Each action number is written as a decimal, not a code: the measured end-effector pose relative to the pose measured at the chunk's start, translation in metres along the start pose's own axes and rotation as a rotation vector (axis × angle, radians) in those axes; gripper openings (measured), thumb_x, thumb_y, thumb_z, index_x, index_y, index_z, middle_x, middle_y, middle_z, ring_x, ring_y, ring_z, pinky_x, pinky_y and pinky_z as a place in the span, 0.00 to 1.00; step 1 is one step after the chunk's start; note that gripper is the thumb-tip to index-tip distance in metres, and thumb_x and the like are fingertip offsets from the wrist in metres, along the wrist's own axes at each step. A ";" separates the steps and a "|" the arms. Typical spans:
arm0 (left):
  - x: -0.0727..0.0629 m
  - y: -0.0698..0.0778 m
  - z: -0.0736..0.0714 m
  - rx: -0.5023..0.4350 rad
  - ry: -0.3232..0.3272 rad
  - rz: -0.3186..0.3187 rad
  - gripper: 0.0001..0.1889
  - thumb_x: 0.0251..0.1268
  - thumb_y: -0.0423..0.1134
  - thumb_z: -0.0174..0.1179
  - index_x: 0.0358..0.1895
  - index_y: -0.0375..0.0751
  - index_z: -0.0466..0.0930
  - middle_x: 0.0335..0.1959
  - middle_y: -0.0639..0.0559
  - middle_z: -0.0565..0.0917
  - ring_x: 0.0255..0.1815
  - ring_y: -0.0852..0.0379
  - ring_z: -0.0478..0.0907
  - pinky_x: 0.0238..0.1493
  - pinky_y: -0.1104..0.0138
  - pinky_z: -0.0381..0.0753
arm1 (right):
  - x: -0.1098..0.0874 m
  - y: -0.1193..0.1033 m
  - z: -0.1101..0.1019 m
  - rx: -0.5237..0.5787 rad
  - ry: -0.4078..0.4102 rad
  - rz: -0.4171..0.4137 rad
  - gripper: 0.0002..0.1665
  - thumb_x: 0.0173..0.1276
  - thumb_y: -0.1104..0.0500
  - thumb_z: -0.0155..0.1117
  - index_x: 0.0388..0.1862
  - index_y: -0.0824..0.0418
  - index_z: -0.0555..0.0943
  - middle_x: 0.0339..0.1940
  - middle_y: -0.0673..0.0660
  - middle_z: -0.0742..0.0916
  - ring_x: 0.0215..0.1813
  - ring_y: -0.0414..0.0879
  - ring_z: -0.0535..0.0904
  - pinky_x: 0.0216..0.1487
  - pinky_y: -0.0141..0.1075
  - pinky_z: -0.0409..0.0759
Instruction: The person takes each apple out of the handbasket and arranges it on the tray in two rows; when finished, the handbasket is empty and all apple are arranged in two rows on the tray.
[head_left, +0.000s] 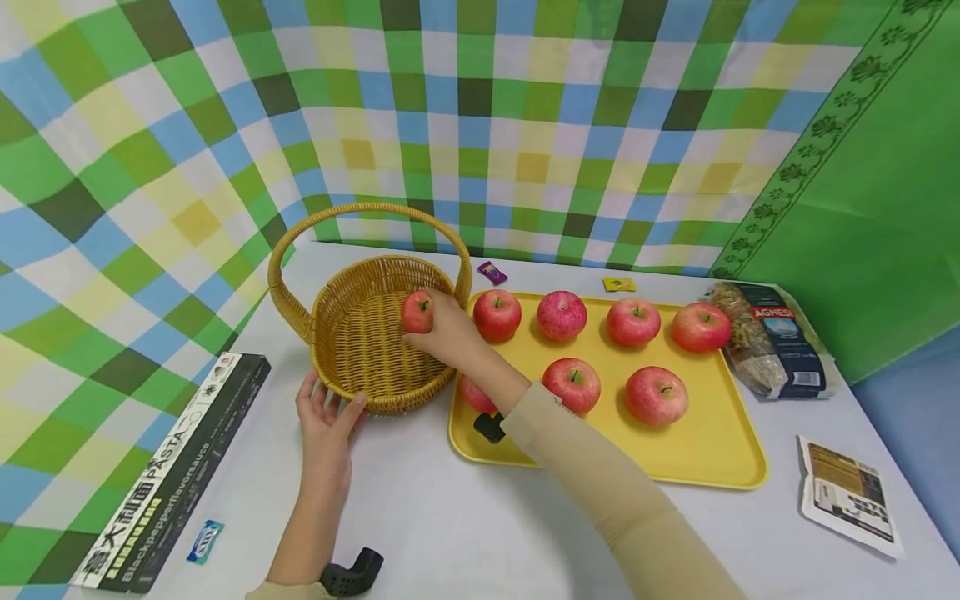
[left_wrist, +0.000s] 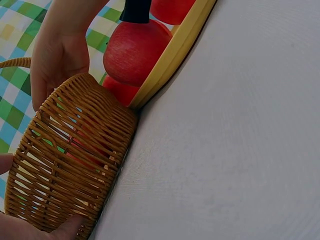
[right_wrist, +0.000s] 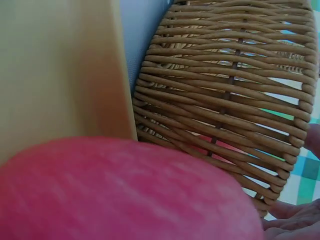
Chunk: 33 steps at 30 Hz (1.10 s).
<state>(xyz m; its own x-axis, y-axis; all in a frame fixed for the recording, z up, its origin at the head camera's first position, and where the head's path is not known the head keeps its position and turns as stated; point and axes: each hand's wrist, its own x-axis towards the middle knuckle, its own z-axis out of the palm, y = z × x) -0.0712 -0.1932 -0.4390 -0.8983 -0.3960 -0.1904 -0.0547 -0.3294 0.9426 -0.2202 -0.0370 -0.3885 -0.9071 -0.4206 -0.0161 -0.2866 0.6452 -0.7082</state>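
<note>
My right hand (head_left: 446, 329) reaches over the right rim of a wicker basket (head_left: 360, 342) and grips a red apple (head_left: 417, 312) inside it. The basket's woven floor shows bare beneath the apple. Down at the near left, my left hand (head_left: 327, 425) holds the basket's outer wall, thumb and fingers spread along it. Right beside the basket lies a yellow tray (head_left: 705, 450) with several red apples (head_left: 656, 397) in two rows. One front apple (head_left: 477, 395) is partly hidden by my right forearm. In the right wrist view an apple (right_wrist: 125, 190) fills the lower part, before the basket's side (right_wrist: 225, 90).
A long black-and-white pasta box (head_left: 172, 475) and a small blue packet (head_left: 205, 542) lie at left. Behind the tray are a purple sweet (head_left: 492, 272) and a yellow packet (head_left: 619, 284). At right lie a pasta bag (head_left: 772, 340) and a white-edged pouch (head_left: 849, 496).
</note>
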 end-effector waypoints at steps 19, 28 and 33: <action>0.000 0.003 -0.001 0.023 -0.001 0.000 0.45 0.67 0.29 0.59 0.75 0.63 0.39 0.78 0.55 0.43 0.76 0.53 0.49 0.65 0.63 0.69 | 0.035 -0.008 0.019 -0.083 0.060 0.055 0.48 0.60 0.46 0.71 0.73 0.61 0.60 0.66 0.61 0.72 0.66 0.54 0.68 0.66 0.44 0.69; 0.001 0.002 -0.001 0.034 0.007 0.007 0.45 0.66 0.29 0.60 0.74 0.62 0.40 0.77 0.54 0.44 0.75 0.52 0.50 0.61 0.68 0.73 | 0.043 -0.005 0.032 -0.083 0.057 0.058 0.50 0.58 0.46 0.72 0.72 0.63 0.60 0.64 0.62 0.70 0.61 0.52 0.71 0.62 0.42 0.73; 0.001 0.001 0.000 0.027 0.000 0.006 0.45 0.67 0.27 0.58 0.75 0.61 0.39 0.78 0.54 0.44 0.75 0.52 0.50 0.62 0.68 0.72 | 0.047 -0.001 0.037 -0.083 0.037 0.079 0.50 0.58 0.46 0.72 0.71 0.65 0.60 0.61 0.62 0.72 0.58 0.50 0.71 0.61 0.40 0.74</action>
<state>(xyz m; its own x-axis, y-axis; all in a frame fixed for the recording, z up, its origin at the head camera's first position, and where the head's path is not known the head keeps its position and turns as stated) -0.0716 -0.1940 -0.4384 -0.8986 -0.3978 -0.1850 -0.0614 -0.3037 0.9508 -0.2512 -0.0811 -0.4147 -0.9383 -0.3432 -0.0423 -0.2367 0.7267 -0.6449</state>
